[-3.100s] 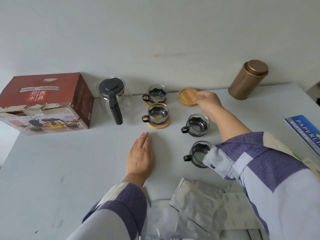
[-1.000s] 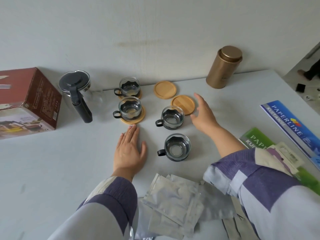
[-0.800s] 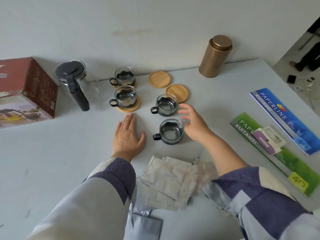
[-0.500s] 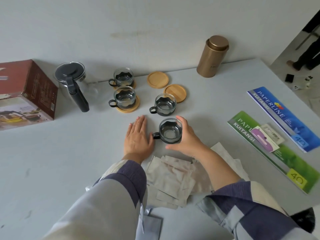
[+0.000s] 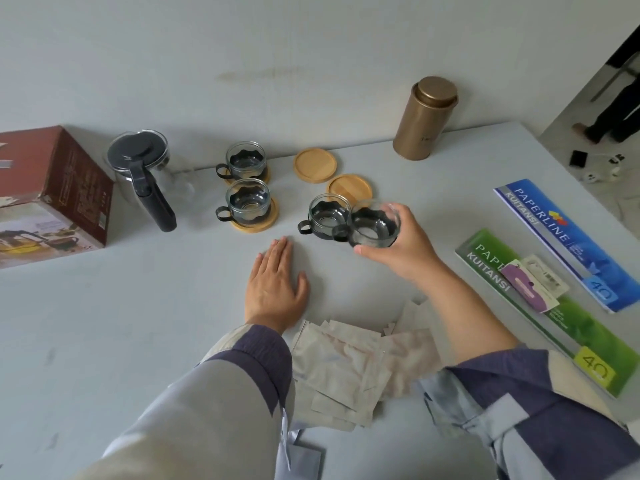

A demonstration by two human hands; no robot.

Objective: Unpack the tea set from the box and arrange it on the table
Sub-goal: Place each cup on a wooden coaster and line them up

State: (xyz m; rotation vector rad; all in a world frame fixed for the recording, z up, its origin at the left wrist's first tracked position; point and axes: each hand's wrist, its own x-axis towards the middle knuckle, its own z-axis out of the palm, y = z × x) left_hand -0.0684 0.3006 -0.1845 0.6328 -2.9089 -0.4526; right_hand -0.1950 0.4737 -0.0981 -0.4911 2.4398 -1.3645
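Observation:
My right hand (image 5: 403,249) grips a glass cup with a black holder (image 5: 372,225), lifted above the table beside another glass cup (image 5: 325,216) that stands on the bare table. Just behind them lie two bare wooden coasters (image 5: 315,165) (image 5: 349,188). To the left, two more cups (image 5: 246,162) (image 5: 247,202) stand on coasters. A glass teapot with a black lid and handle (image 5: 142,171) stands beside the red box (image 5: 52,192) at the far left. My left hand (image 5: 275,285) rests flat on the table.
A gold tin (image 5: 424,117) stands against the wall at the back right. Silver foil pouches (image 5: 349,368) lie near the front edge between my arms. Blue (image 5: 561,237) and green (image 5: 554,313) receipt books lie at the right, near the table's edge.
My right hand left the coasters, closed round the nearest cup and lifted it up and right, next to the other bare cup. My left hand stays flat on the table.

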